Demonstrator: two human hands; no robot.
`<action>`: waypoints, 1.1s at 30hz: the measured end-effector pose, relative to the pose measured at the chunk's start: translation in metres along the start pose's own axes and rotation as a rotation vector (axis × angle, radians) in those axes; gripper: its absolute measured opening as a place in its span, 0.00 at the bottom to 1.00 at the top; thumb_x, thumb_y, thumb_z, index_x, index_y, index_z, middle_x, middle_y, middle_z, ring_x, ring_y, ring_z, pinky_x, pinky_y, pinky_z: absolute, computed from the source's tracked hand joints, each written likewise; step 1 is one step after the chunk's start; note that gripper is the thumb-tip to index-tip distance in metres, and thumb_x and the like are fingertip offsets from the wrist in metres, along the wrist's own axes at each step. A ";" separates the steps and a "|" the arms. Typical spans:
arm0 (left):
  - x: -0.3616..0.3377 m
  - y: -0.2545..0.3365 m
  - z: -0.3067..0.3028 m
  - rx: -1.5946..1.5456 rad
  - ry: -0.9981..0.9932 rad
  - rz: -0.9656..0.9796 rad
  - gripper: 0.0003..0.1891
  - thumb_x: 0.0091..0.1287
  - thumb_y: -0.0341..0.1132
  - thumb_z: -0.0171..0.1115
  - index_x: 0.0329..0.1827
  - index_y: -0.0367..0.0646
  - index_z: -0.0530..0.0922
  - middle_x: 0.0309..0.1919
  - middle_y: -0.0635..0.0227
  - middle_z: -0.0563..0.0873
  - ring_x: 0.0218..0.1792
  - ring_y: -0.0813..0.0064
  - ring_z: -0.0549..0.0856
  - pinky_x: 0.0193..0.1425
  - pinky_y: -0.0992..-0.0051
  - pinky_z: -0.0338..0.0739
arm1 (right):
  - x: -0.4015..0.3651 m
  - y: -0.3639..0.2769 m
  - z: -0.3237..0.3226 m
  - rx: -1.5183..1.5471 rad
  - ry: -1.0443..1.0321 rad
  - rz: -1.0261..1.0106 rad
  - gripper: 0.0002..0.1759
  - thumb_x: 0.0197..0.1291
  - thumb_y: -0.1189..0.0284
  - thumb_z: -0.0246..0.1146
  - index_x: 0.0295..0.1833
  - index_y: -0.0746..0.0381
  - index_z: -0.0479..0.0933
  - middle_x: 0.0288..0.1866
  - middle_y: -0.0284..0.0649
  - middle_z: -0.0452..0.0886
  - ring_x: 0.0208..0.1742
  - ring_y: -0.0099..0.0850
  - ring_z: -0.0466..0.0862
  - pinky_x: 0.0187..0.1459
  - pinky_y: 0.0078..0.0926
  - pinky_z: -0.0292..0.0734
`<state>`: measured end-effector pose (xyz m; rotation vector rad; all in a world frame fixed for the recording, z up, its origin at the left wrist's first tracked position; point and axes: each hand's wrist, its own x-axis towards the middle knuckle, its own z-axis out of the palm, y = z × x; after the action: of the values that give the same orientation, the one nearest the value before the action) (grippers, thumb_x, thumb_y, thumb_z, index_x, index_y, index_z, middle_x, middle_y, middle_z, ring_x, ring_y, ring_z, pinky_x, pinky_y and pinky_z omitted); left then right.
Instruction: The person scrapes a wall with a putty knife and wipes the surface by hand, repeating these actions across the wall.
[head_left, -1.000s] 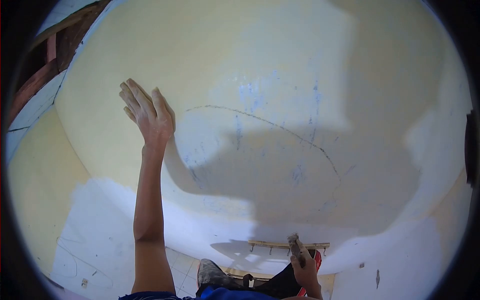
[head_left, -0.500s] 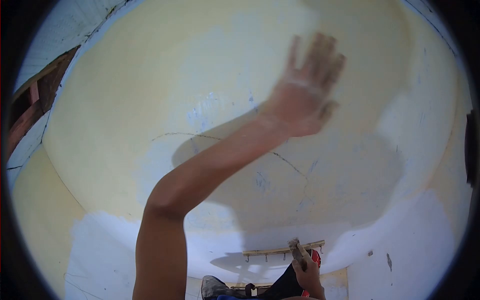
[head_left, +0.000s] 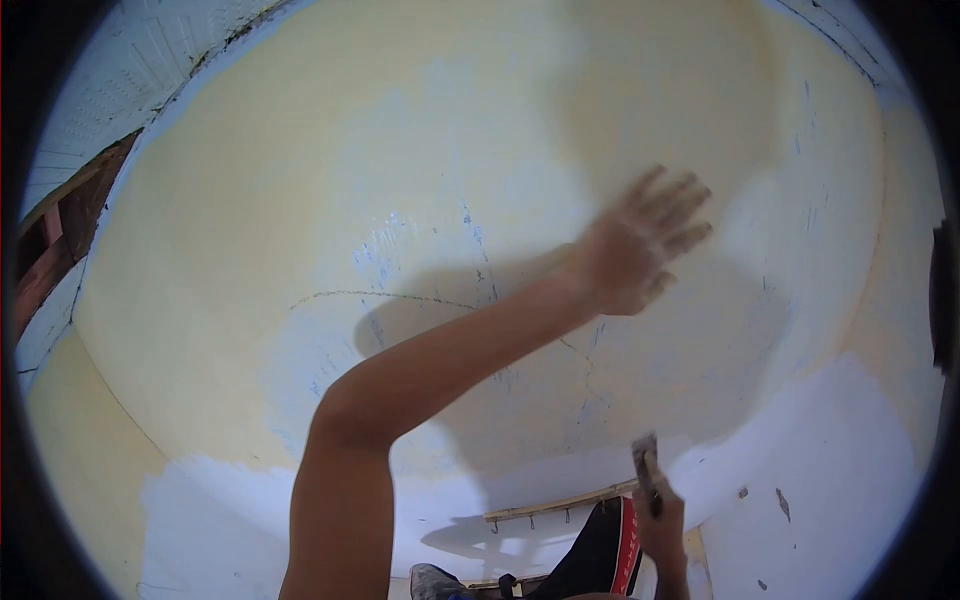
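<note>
With left hand [head_left: 640,245] splayed loose before wall [head_left: 300,180] just past fingertips, right hand [head_left: 662,522] clenched round tool [head_left: 645,458] jutting above fingers.

We see the left hand [head_left: 640,245] only as a blur and cannot tell whether its fingers touch the wall [head_left: 300,200]. The tool [head_left: 645,462] is small and half hidden in the fist of the right hand [head_left: 662,522], so we cannot tell its kind. Both forearms and the shoe [head_left: 432,580] are cut off by the bottom edge. The hook rail [head_left: 545,505] disappears behind dark cloth [head_left: 590,555].
</note>
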<state>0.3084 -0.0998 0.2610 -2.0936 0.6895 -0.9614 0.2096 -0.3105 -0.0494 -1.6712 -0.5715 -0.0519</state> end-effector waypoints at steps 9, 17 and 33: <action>-0.135 -0.116 -0.101 0.308 0.271 -0.402 0.37 0.73 0.57 0.63 0.85 0.60 0.69 0.86 0.59 0.64 0.85 0.53 0.63 0.86 0.39 0.49 | 0.121 -0.171 0.004 -0.266 0.188 -0.720 0.29 0.74 0.78 0.63 0.79 0.61 0.74 0.31 0.51 0.79 0.27 0.43 0.78 0.34 0.39 0.74; -0.186 -0.140 -0.115 0.434 0.306 -0.494 0.34 0.76 0.54 0.59 0.85 0.59 0.69 0.86 0.59 0.65 0.84 0.52 0.65 0.85 0.40 0.55 | 0.157 -0.308 0.028 -0.580 0.276 -0.679 0.23 0.81 0.73 0.56 0.76 0.63 0.75 0.26 0.54 0.80 0.27 0.49 0.82 0.35 0.45 0.77; -0.198 -0.140 -0.109 0.356 0.327 -0.543 0.35 0.74 0.49 0.60 0.86 0.65 0.66 0.87 0.68 0.63 0.86 0.60 0.61 0.89 0.46 0.49 | 0.169 -0.328 0.066 -0.771 0.379 -0.469 0.17 0.79 0.73 0.53 0.63 0.69 0.79 0.33 0.59 0.86 0.36 0.58 0.89 0.41 0.53 0.85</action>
<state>0.1300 0.0808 0.3390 -1.8459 0.0706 -1.6181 0.2088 -0.1685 0.2973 -2.1445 -0.6832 -1.0168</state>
